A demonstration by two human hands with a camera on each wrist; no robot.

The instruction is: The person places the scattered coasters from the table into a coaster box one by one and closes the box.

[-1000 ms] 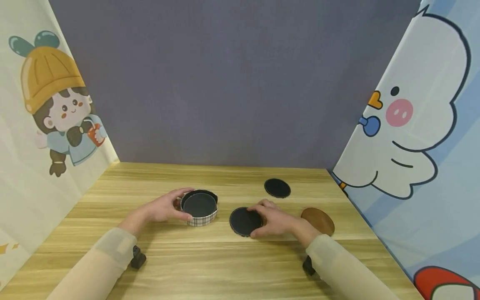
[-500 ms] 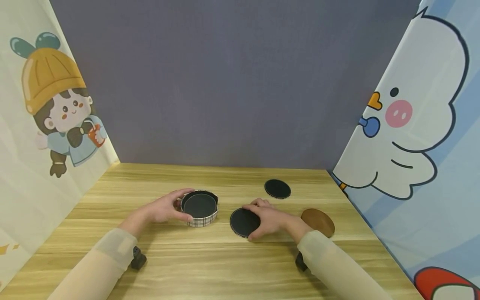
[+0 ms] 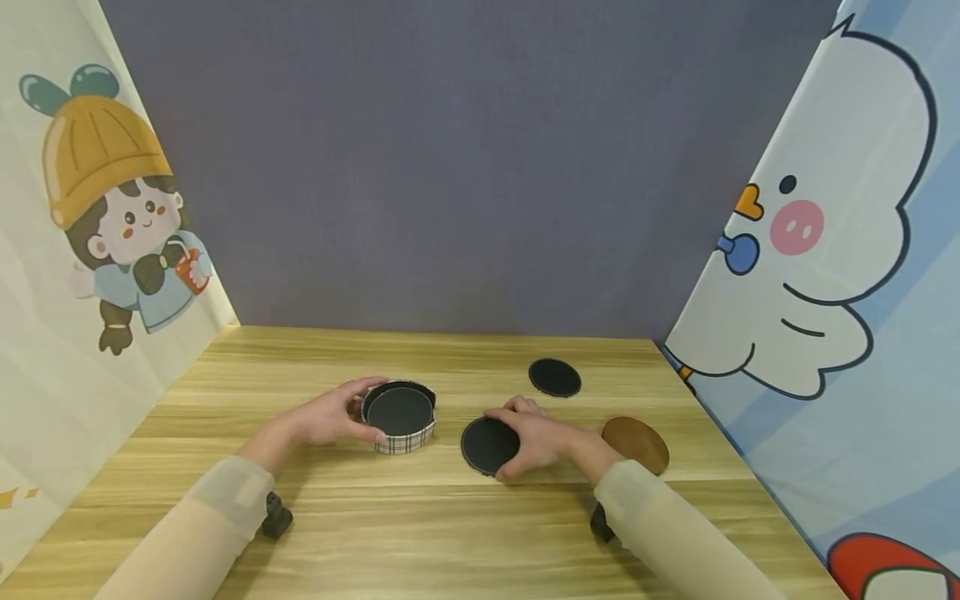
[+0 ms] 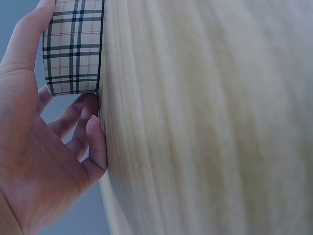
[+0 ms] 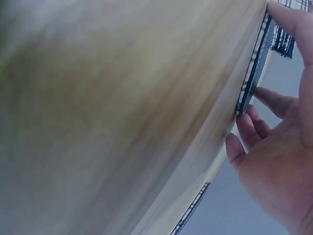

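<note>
A round plaid coaster holder (image 3: 403, 443) stands on the table, with a black coaster (image 3: 400, 408) lying inside it. My left hand (image 3: 330, 415) grips the holder's left side, thumb in front and fingers behind. In the left wrist view, the thumb presses the plaid wall (image 4: 73, 49) of the holder. To its right, a round black coaster (image 3: 486, 448) lies on or just at the tabletop. My right hand (image 3: 547, 443) holds this coaster by its edge between thumb and fingers. In the right wrist view, its patterned rim (image 5: 252, 66) sits between thumb and fingertips.
Another black coaster (image 3: 555, 377) lies flat farther back on the wooden table (image 3: 375, 533). A brown round disc (image 3: 636, 445) is right of my right wrist. A grey panel (image 3: 450, 167) closes off the back, and printed cartoon panels stand at both sides.
My right hand has moved slightly left and spread farther over the coaster, its thumb and fingers at the rim. The coaster has barely shifted. My left hand and the holder have stayed still.
</note>
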